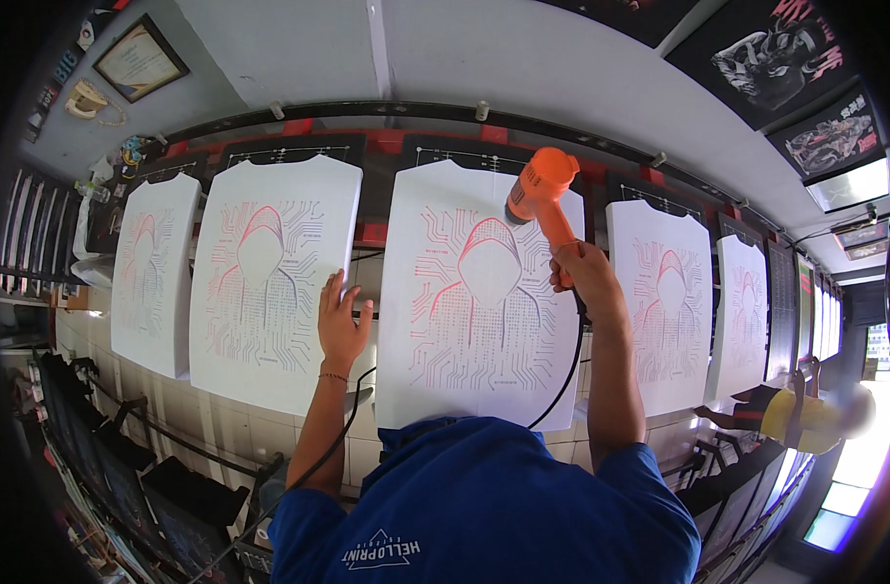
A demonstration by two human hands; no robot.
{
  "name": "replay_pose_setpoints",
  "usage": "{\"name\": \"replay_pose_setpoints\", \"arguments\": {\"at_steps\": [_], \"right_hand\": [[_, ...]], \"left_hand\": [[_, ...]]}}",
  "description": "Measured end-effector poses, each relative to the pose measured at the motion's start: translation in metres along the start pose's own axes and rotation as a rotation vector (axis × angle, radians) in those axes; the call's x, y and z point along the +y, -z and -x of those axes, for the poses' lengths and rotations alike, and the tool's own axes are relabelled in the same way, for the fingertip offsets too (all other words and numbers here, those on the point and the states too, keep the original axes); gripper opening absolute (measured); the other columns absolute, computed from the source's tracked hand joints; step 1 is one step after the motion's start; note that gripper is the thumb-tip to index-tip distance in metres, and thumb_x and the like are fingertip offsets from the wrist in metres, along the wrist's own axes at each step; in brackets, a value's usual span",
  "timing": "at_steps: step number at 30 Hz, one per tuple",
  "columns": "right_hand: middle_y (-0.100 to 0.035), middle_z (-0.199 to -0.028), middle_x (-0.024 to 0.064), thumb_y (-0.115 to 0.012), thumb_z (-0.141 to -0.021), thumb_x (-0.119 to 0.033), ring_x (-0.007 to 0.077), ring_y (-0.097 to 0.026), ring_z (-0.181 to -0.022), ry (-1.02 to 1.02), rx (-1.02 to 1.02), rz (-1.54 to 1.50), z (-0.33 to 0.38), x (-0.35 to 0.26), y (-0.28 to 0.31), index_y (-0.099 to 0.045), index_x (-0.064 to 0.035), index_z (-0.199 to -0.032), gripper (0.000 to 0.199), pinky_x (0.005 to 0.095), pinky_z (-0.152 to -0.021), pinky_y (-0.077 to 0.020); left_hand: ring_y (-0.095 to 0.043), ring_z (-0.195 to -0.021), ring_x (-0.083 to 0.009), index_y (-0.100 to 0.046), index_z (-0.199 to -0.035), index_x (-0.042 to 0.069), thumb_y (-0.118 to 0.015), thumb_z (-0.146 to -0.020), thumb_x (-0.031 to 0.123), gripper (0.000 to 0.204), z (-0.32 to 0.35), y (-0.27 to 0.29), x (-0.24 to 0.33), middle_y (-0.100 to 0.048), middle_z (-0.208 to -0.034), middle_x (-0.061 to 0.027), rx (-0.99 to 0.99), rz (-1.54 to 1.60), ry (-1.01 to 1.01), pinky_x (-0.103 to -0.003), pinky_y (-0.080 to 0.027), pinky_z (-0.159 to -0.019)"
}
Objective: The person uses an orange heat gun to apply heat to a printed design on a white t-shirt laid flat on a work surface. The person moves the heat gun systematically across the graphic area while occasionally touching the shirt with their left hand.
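Observation:
My right hand [583, 273] is wrapped round the handle of an orange hair dryer [547, 180]. Its dark nozzle points down and left over the white T-shirt [406, 292] in front of me, apart from the cloth. That shirt lies flat on a board and bears a red-to-blue print of a hooded figure [489, 268] with circuit-like lines. My left hand [344, 329] is open, fingers stretched, at the right edge of the neighbouring white T-shirt [216, 282], which carries the same print. Whether its fingers press on that shirt, I cannot tell. A black cord [570, 375] hangs below the dryer.
More printed white shirts lie on boards to the left [124, 331] and right [698, 370] along a black rail [416, 115]. Dark racks [187, 492] stand behind me on the left. Another person in yellow [805, 420] is at the far right. A cable [352, 414] crosses my left forearm.

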State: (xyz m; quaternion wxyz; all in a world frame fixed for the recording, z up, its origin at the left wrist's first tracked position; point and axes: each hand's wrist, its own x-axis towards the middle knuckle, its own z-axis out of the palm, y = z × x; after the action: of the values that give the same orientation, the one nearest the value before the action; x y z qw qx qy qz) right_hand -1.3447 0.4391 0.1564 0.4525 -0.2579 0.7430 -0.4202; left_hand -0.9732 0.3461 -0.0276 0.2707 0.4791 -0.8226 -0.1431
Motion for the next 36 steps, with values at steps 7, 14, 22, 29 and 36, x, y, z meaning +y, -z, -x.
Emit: {"name": "replay_pose_setpoints", "arguments": {"at_steps": [7,14,22,29,36], "right_hand": [[-0.058,-0.073,0.0038,-0.063,-0.093,-0.027,0.0115,-0.059,-0.061,-0.004,-0.004,-0.020,-0.009,0.000,-0.003,-0.061,0.0017,-0.092,0.028,0.0260,-0.057,-0.0500],[-0.059,-0.072,0.0037,-0.064,-0.093,-0.027,0.0116,-0.059,-0.061,0.009,0.033,0.009,-0.004,-0.001,0.001,-0.062,0.0022,-0.094,0.029,0.0267,-0.059,-0.0506],[-0.059,-0.073,0.0039,-0.060,-0.094,-0.025,0.0119,-0.057,-0.061,0.019,0.093,0.061,0.004,0.008,0.016,-0.059,0.0002,-0.095,0.026,0.0279,-0.059,-0.0492],[-0.058,-0.072,0.0039,-0.063,-0.091,-0.023,0.0130,-0.059,-0.061,-0.045,0.013,0.065,0.040,0.017,0.029,-0.059,0.0021,-0.094,0.025,0.0277,-0.057,-0.0495],[-0.058,-0.073,0.0040,-0.063,-0.091,-0.019,0.0126,-0.058,-0.060,-0.169,-0.008,0.020,0.081,0.019,0.032,-0.058,0.0024,-0.095,0.022,0.0279,-0.056,-0.0494]], "left_hand": [[-0.043,-0.134,-0.0380,-0.067,-0.107,0.001,-0.064,-0.090,0.028,0.032,0.001,-0.001,-0.002,-0.047,-0.146,-0.0151,-0.003,-0.007,-0.001,-0.049,-0.036,-0.110],[-0.043,-0.134,-0.0382,-0.067,-0.107,0.001,-0.065,-0.089,0.026,0.031,0.001,-0.002,-0.003,-0.047,-0.146,-0.0156,0.001,-0.008,-0.006,-0.049,-0.036,-0.111],[-0.043,-0.134,-0.0380,-0.067,-0.107,0.002,-0.065,-0.089,0.026,0.030,-0.002,0.000,0.000,-0.047,-0.146,-0.0159,0.004,0.002,-0.001,-0.047,-0.037,-0.110],[-0.043,-0.134,-0.0384,-0.067,-0.107,0.002,-0.064,-0.090,0.026,0.030,0.000,-0.001,-0.001,-0.047,-0.146,-0.0156,0.001,0.004,0.001,-0.047,-0.037,-0.110],[-0.043,-0.135,-0.0381,-0.068,-0.106,0.001,-0.064,-0.091,0.026,0.030,0.002,-0.002,-0.001,-0.046,-0.147,-0.0145,-0.004,-0.001,0.003,-0.047,-0.037,-0.110]]}}
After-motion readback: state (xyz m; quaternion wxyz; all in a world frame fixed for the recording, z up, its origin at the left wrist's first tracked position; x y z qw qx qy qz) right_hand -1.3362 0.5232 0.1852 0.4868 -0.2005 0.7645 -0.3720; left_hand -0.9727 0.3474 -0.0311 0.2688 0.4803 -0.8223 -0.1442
